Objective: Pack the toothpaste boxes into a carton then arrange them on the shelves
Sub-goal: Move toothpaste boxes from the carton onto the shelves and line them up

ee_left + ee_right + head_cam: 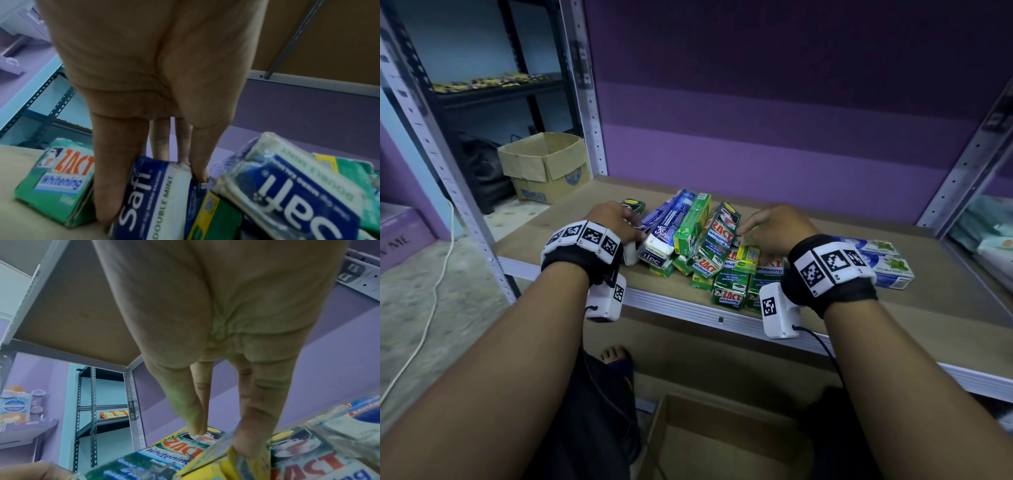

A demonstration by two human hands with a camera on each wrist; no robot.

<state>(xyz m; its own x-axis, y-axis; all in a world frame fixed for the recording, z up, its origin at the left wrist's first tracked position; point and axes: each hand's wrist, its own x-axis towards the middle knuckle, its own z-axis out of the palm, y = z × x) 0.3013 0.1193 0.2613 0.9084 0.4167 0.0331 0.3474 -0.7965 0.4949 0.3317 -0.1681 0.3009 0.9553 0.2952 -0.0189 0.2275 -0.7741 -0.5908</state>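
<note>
A loose pile of toothpaste boxes (705,246), green ZACT and blue Safi, lies on the wooden shelf (893,315) in front of me. My left hand (635,226) is at the pile's left edge, and its fingers (107,203) and thumb straddle and grip a blue Safi box (144,203). My right hand (750,233) is at the pile's right side. There its fingers (252,443) lie on the far side of a tilted green ZACT box (722,233) and its thumb (30,470) on the near side. An open brown carton (722,438) stands on the floor below the shelf.
Two blue Safi boxes (887,263) lie apart at the right of the shelf. A second open carton (544,164) sits on the floor at the back left, beside a dark rack (517,85). Metal uprights (589,102) frame the shelf. A white cable (431,308) runs across the floor.
</note>
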